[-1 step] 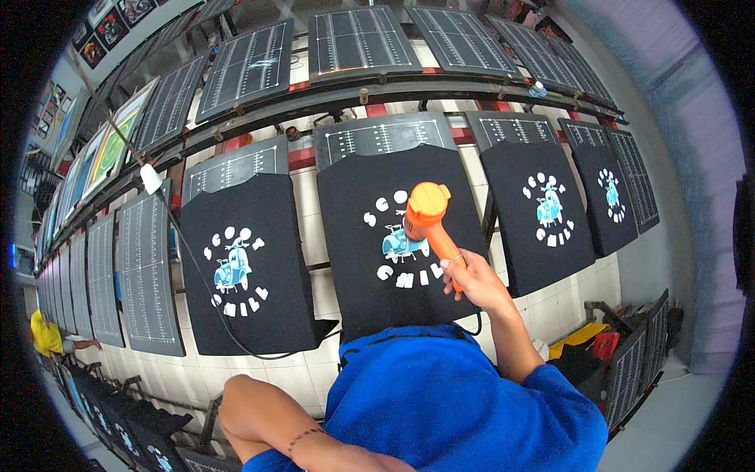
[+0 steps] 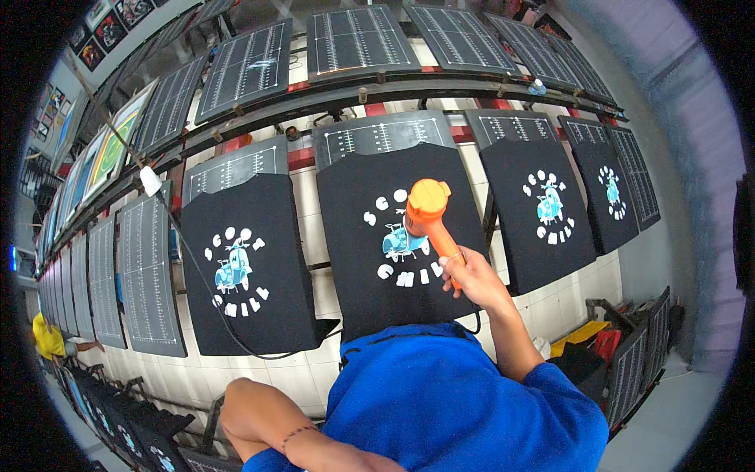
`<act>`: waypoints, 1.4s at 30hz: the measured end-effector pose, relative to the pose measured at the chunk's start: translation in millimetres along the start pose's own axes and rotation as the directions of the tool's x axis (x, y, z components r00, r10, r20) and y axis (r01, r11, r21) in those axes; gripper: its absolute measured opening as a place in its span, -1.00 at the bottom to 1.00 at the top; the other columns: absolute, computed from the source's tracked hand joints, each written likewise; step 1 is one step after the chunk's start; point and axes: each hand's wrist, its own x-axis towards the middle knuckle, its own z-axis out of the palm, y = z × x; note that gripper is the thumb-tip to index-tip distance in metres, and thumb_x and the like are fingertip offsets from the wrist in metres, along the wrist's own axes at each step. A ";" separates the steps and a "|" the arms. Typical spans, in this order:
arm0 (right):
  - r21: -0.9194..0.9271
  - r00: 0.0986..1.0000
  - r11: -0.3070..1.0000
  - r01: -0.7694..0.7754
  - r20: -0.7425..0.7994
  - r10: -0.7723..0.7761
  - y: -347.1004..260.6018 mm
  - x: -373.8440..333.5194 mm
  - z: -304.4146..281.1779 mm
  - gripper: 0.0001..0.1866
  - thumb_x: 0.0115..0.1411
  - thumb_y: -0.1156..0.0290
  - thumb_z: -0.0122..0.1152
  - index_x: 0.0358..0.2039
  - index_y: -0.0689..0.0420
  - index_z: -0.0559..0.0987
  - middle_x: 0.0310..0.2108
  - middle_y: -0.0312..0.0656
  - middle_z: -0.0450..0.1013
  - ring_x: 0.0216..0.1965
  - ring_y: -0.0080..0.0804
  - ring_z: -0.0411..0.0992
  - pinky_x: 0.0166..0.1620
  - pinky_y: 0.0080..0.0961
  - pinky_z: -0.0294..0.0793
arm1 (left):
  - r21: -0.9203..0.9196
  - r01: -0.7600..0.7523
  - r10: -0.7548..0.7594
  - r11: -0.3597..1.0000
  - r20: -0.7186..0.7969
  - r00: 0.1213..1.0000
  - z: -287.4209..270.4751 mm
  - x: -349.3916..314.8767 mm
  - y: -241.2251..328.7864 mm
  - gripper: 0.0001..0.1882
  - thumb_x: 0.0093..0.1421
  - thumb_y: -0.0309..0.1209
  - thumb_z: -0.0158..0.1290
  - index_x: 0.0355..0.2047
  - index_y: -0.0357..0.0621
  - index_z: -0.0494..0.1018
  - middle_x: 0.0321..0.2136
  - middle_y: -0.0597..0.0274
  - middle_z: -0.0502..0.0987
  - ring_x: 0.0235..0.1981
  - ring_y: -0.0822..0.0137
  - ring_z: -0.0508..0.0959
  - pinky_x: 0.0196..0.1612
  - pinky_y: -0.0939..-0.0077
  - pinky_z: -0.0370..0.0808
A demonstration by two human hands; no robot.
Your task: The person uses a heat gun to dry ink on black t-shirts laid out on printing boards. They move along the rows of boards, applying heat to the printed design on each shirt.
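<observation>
My right hand (image 2: 476, 279) is closed round the handle of an orange heat gun (image 2: 429, 200). Its nozzle faces down at the blue scooter print (image 2: 403, 245) on a black T-shirt (image 2: 354, 291), covering part of the print and lettering. The shirt is stretched over a dark ruled board (image 2: 383, 134), whose far end shows beyond it. A black cord (image 2: 478, 324) runs below my right hand. My left arm is bent in front of me at the lower edge. Past a dark bracelet, part of my left hand (image 2: 346, 456) shows; its fingers are outside the picture.
More printed black shirts lie on boards to the left (image 2: 295, 315) and right (image 2: 511, 259). A cable with a white fitting (image 2: 150, 180) hangs at the left. A dark rail (image 2: 314, 102) crosses behind. Someone in a yellow shirt (image 2: 47, 337) is at the far left.
</observation>
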 end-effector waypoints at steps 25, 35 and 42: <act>0.132 0.998 0.991 -0.010 -0.056 0.018 5.3 -1.7 12.0 -0.65 0.21 0.12 0.12 -0.26 0.19 0.43 -0.58 -0.36 0.37 -0.57 -0.62 0.40 -0.60 -0.68 0.34 | 0.665 0.671 -0.924 0.328 0.078 0.375 62.8 -197.4 -247.5 -0.29 0.10 -0.23 0.15 0.21 -0.16 0.13 0.09 -0.14 0.26 0.08 -0.15 0.29 0.09 0.04 0.26; 0.090 0.996 0.996 0.006 -0.089 0.002 -6.5 14.3 43.5 -0.66 0.23 0.12 0.12 -0.27 0.18 0.44 -0.57 -0.34 0.39 -0.58 -0.61 0.41 -0.60 -0.67 0.35 | 0.470 0.765 -0.894 0.441 0.152 0.422 47.9 -241.7 -254.2 -0.79 0.23 -0.40 -0.07 -0.26 -0.32 0.42 -0.38 -0.11 0.50 -0.33 -0.07 0.51 -0.24 0.16 0.41; 0.112 0.984 0.994 0.018 -0.180 0.003 -11.1 1.5 58.9 -0.65 0.22 0.12 0.12 -0.25 0.18 0.45 -0.57 -0.34 0.37 -0.57 -0.60 0.40 -0.62 -0.68 0.33 | 0.414 0.787 -0.866 0.458 0.010 0.499 53.4 -223.8 -265.0 -0.82 0.19 -0.48 -0.02 -0.25 -0.35 0.37 -0.32 -0.05 0.42 -0.28 -0.02 0.46 -0.20 0.21 0.39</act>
